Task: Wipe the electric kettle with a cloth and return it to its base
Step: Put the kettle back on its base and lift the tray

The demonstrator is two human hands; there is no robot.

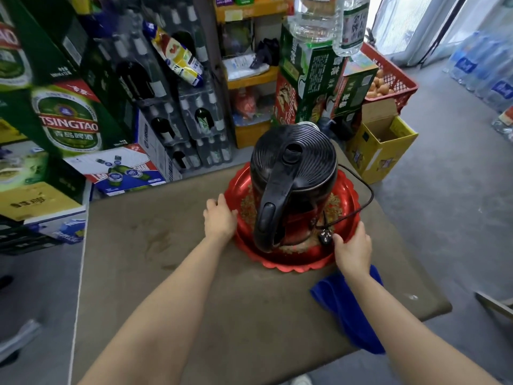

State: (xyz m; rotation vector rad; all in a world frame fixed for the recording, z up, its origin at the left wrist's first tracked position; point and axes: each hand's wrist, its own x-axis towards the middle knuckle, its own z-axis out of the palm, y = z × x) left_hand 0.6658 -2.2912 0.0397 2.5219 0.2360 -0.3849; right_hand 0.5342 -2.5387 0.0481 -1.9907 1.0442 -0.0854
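A black electric kettle (291, 173) with a ribbed lid and red lower body stands on a round red tray (299, 263) on the brown table (155, 262). Its black cord (366, 190) loops to the right and ends in a plug (325, 237) lying on the tray. My left hand (219, 218) grips the tray's left rim. My right hand (353, 250) grips the tray's near right rim, beside the plug. A blue cloth (347, 309) lies on the table under my right forearm, hanging over the edge. The kettle's base is hidden beneath it.
Green beer cartons (66, 120) and bottle packs are stacked left and behind the table. A yellow open box (380, 145), a red crate of eggs (388, 79) and packs of water bottles (483, 70) stand to the right on the grey floor.
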